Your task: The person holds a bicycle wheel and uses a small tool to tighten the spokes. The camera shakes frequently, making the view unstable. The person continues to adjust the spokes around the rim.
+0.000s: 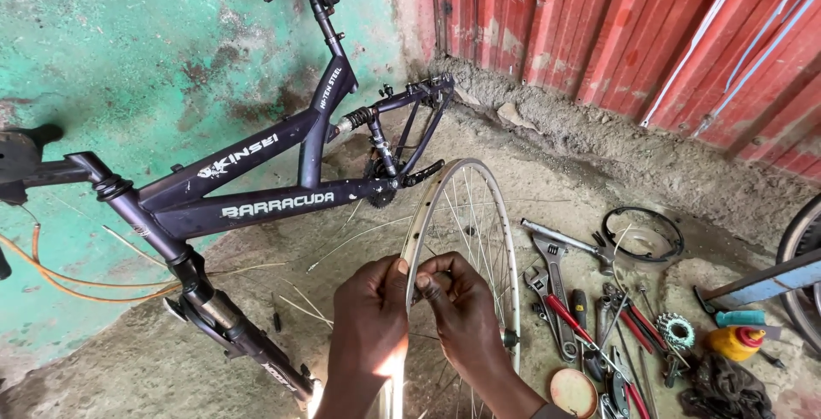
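Wheel rim (479, 214) — thin, silvery, spoked — pinched by left hand (369, 312), right hand (462, 308).

A rough bicycle repair workshop, set up on bare ground. A stripped dark bicycle frame (256, 188) without wheels leans against a flaking green wall (128, 34). Right of the frame, wrenches (552, 286), red-handled pliers (569, 321) and a sprocket (676, 330) lie scattered on the dirt floor (599, 171), with red corrugated metal sheeting (616, 26) behind them.
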